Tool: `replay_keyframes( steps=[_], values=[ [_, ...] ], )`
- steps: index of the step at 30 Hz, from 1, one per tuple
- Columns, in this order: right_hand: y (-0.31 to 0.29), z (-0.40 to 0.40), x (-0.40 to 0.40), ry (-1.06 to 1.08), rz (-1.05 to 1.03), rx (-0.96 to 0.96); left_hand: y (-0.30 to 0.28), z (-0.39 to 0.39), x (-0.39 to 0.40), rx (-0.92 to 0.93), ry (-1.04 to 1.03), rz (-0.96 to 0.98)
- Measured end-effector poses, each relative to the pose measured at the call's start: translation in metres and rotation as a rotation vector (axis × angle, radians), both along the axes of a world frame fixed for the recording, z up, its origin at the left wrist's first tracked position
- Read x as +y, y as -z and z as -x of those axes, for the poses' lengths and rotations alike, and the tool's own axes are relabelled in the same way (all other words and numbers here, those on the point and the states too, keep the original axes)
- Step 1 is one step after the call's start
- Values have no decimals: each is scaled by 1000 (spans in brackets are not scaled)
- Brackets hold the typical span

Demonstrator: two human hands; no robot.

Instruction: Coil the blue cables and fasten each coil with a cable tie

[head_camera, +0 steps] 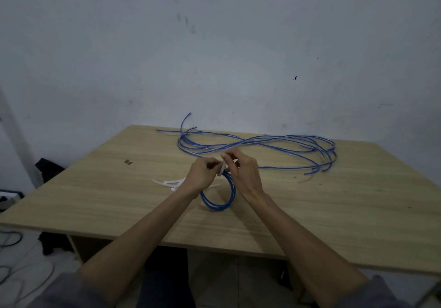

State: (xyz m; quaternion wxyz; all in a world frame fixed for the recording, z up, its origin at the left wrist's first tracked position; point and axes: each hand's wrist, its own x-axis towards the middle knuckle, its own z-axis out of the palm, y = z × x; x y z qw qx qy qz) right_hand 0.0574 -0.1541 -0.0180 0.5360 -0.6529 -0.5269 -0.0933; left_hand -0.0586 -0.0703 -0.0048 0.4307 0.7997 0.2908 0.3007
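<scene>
A small coil of blue cable (223,202) hangs from my two hands just above the wooden table (334,212), its lower loop close to the surface. A white cable tie (222,168) wraps the coil's top. My left hand (202,174) pinches one part of the tie, and my right hand (241,166) pinches the tie and coil from the other side. The hands meet over the table's middle. A loose tangle of long blue cables (262,145) lies at the back of the table.
Several spare white cable ties (169,183) lie on the table just left of my left hand. A small dark scrap (128,162) sits further left. The wall stands right behind the table. Cords trail on the floor at lower left.
</scene>
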Motion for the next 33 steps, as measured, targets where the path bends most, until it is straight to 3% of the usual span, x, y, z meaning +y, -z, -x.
replay_keyframes(
  steps=[11,16,26,33],
  values=[
    [-7,-2,-1,-80,94,293,3,-1,2,-102,-29,-101],
    [-10,1,-4,-75,17,420,-1,1,3,-92,-4,-57],
    [-27,3,-5,10,-10,78,-16,3,-4,-104,-19,17],
    [-30,4,-9,-11,56,175,-19,11,-2,-114,26,47]
  ],
)
